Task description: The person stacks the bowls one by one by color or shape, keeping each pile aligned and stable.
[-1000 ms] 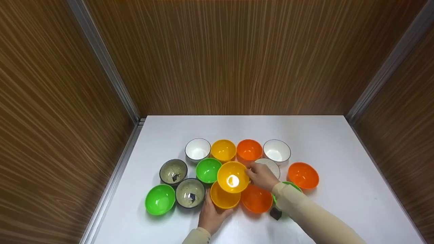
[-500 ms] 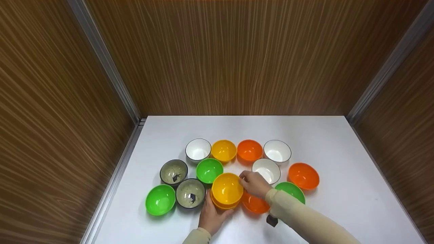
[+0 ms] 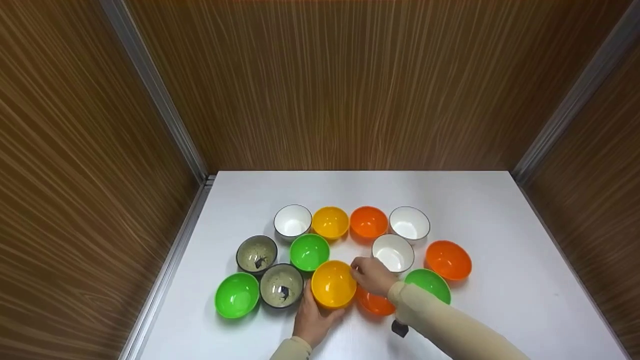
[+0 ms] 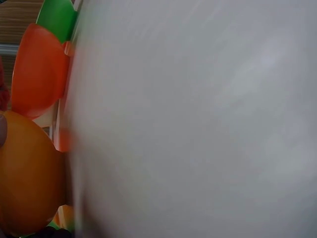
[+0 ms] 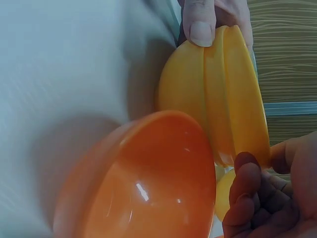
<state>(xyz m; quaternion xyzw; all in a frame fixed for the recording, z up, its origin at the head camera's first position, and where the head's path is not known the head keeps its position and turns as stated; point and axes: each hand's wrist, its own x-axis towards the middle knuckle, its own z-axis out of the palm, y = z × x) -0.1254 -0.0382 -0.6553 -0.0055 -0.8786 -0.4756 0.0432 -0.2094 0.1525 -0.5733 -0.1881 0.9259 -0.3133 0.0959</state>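
Note:
A nested stack of yellow bowls [image 3: 333, 284] stands at the front middle of the table. My left hand [image 3: 315, 320] grips the stack from the near left, its thumb [image 5: 200, 33] across the side in the right wrist view. With thumb and fingers, my right hand [image 3: 372, 275] pinches the rim of the top yellow bowl [image 5: 247, 99] on its right side. The rims sit close one over another. An orange bowl [image 5: 148, 188] stands right beside the stack, partly hidden under my right hand in the head view. The left wrist view catches the stack's yellow side [image 4: 29, 173].
Grey patterned bowls [image 3: 281, 285] and green bowls [image 3: 237, 295] stand to the left. Behind are white [image 3: 292, 220], yellow [image 3: 330, 222] and orange [image 3: 368, 222] bowls. Another green bowl [image 3: 428, 286] lies partly under my right sleeve. Wood-grain panels [image 3: 320, 85] enclose the white table [image 3: 500, 320].
My right hand has brought the upper yellow bowl down and toward me, into the yellow bowl held by my left hand. The left hand has stayed in place.

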